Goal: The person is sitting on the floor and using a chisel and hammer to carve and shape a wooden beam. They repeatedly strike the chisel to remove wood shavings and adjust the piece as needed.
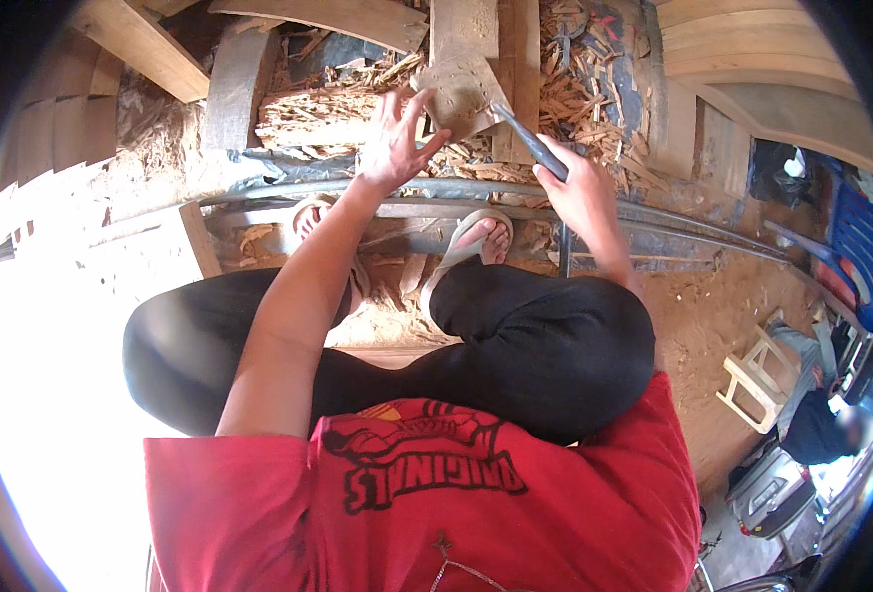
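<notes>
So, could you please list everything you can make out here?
Slim dark-handled tool: one, grey, upper centre
Rough flat wood piece: one, tan, at the tool's tip
Splintered wood chips: many, orange, around the wood piece
Long wooden boards: several, brown, top left and right
Long thin bars: several, grey, above the sandals
Slatted plastic chair: one, blue, far right
Legged plastic stool: one, cream, right
Rounded hard object: one, silver, lower right
Another person: one, dark clothing, right
Open sandals: two, pale, on the feet
Trousers: one pair, black, centre
T-shirt: one, red, bottom
Left hand: one, fingers spread, beside the wood piece
Right hand: one, closed around the tool
</notes>
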{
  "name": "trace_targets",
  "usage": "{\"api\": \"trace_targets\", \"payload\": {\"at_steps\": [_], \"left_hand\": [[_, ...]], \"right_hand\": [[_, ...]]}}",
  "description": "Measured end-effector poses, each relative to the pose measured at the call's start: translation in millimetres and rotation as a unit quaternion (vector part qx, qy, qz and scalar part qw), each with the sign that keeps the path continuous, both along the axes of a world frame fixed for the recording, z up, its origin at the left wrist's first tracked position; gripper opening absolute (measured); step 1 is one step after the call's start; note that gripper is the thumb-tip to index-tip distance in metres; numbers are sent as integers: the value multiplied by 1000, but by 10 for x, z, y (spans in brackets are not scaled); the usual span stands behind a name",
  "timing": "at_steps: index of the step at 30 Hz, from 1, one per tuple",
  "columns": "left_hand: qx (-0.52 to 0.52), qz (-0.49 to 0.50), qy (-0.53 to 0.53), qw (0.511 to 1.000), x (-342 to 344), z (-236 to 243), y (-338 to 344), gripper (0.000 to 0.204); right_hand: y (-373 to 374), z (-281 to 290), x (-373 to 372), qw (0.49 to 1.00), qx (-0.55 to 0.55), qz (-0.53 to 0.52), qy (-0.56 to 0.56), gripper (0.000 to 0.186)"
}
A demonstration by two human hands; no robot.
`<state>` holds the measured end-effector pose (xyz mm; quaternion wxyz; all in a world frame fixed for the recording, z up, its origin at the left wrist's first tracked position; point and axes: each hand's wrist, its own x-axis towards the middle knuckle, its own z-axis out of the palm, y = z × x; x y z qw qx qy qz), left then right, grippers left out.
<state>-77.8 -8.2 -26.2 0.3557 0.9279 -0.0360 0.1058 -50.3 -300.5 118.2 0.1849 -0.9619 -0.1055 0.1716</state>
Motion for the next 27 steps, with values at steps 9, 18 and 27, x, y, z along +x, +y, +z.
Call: {"api": "trace_targets", "payload": {"at_steps": [9,18,27], "left_hand": [[86,-35,-48,995,27,-46,-99,92],[131,23,-47,990,-144,-159,-139,61],[64,-34,-79,994,-132,-173,-248,61]], "right_hand": [[-15,-485,-599,985,150,-89,11,53],[69,-506,-441,990,121,-70,-27,50],[150,-451,-249,995,76,-42,-39,48]]}}
